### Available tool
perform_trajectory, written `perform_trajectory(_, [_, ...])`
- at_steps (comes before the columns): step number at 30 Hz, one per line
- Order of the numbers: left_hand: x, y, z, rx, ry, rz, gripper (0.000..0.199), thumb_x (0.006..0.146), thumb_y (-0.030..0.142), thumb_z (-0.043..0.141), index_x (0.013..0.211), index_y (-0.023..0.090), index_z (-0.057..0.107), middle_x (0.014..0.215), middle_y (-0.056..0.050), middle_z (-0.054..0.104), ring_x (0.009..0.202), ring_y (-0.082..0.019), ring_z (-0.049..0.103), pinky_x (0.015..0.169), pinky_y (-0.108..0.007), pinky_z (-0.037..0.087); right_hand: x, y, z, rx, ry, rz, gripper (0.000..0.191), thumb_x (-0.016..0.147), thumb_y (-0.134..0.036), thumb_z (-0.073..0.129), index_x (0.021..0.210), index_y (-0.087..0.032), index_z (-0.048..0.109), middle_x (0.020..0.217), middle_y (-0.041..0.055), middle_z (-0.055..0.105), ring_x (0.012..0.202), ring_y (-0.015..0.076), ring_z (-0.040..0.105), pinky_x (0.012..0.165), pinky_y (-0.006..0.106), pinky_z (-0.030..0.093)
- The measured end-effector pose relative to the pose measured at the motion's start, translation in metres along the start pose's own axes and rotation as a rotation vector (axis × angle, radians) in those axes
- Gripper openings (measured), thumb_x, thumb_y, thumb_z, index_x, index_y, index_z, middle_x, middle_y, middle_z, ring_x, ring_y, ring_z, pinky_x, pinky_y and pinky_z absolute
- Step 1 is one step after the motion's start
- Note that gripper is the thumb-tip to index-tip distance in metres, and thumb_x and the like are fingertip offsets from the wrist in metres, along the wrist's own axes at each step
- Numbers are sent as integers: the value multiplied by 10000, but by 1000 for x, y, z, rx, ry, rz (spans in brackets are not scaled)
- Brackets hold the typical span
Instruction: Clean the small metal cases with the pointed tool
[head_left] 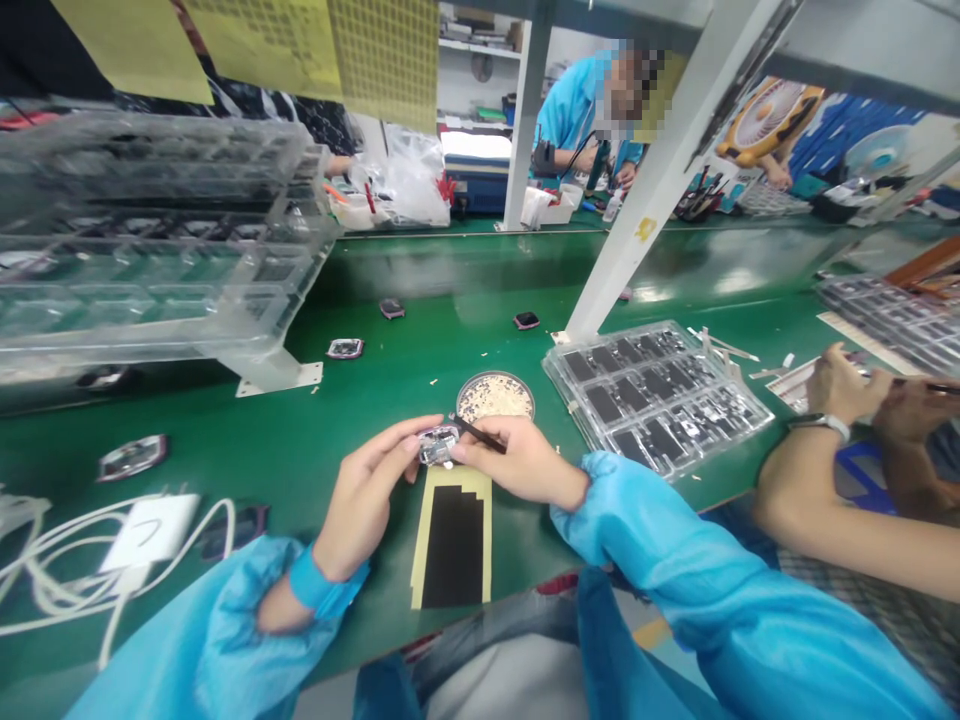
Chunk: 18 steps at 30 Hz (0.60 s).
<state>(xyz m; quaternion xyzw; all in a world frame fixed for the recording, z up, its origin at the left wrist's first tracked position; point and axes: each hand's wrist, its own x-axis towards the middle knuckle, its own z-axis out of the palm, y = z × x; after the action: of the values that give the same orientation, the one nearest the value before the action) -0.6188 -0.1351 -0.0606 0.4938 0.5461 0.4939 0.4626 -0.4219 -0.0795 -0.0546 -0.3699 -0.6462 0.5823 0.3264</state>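
My left hand (366, 490) pinches a small watch-like case (438, 447) with a pinkish rim and its silvery inside exposed. In my right hand (525, 462) is a slim black tool that looks like tweezers (480, 435); its tip is at the case's upper edge. The right fingertips also reach the case's right side. Just below, a yellow backing sheet (419, 560) bears black sticker-like pieces (454, 550). Behind my hands stands a round dish (498, 376) full of pale and dark bits.
Clear trays of dark parts (660, 400) lie right of the dish. Similar cases (133, 457) are scattered leftward and behind. A white charger with cable (150, 532) lies left, below a stacked clear-tray rack (150, 240). A white post (637, 190) rises behind; a co-worker's hands (847, 390) are at right.
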Motion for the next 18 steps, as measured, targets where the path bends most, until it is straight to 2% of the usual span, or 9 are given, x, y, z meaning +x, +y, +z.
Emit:
perform_trajectory(2, [-1,3,2,-7,-22,10,350,936,412,623,1205,212,728,1036,-44,732,763,-149,575,717,-250,465,1,0,-2,36,-10,8,249,790,-356,771,769,-124,684,700,-13,614,644,111,514,623,228,414])
perform_trajectory(4, [-2,6,4,-38,-55,16,371,895,380,686,1227,216,709,1106,-49,734,886,-175,637,800,-256,497,3,0,-3,74,-24,18,291,770,-392,792,753,-124,679,689,-17,614,646,113,520,639,232,425])
perform_trajectory(7, [-3,5,7,-37,-86,18,465,850,335,740,1289,208,659,1198,-80,718,1050,-235,662,902,-314,523,5,3,-5,111,-33,21,327,769,-435,790,758,-127,681,712,-13,633,669,121,542,675,245,438])
perform_trajectory(13, [-3,0,11,89,-32,48,472,817,308,754,1274,216,685,1164,-80,732,1004,-243,682,896,-344,555,7,8,-7,104,-33,28,348,788,-467,763,769,-129,683,729,-4,652,684,128,564,686,258,444])
perform_trajectory(18, [-4,0,10,217,10,105,468,826,327,746,1284,246,698,1147,-69,736,998,-250,674,958,-382,534,7,9,-7,119,-12,55,345,768,-459,782,762,-128,688,722,-4,668,665,122,571,679,256,446])
